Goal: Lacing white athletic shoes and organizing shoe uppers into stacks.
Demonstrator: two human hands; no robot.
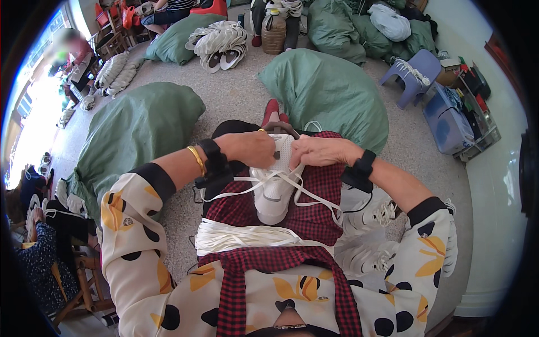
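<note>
A white sneaker (272,203) rests on my lap with its toe toward me. White shoelace (279,175) crosses over its lower eyelets, and the loose lengths loop out to both sides. My left hand (251,149) is closed at the left edge of the sneaker's opening, beside the tongue (283,150); its fingertips are partly hidden. On the opposite edge, my right hand (322,151) pinches the lace between thumb and forefinger. A thick bundle of white laces (247,237) lies across the red-and-black checked apron (311,229), nearer my body.
Stuffed green sacks (140,126) (331,92) stand ahead on both sides. White sneakers (368,216) sit by my right side. A purple stool (415,76) holds laces near a plastic bin (449,121). Other people sit at the far left and near left.
</note>
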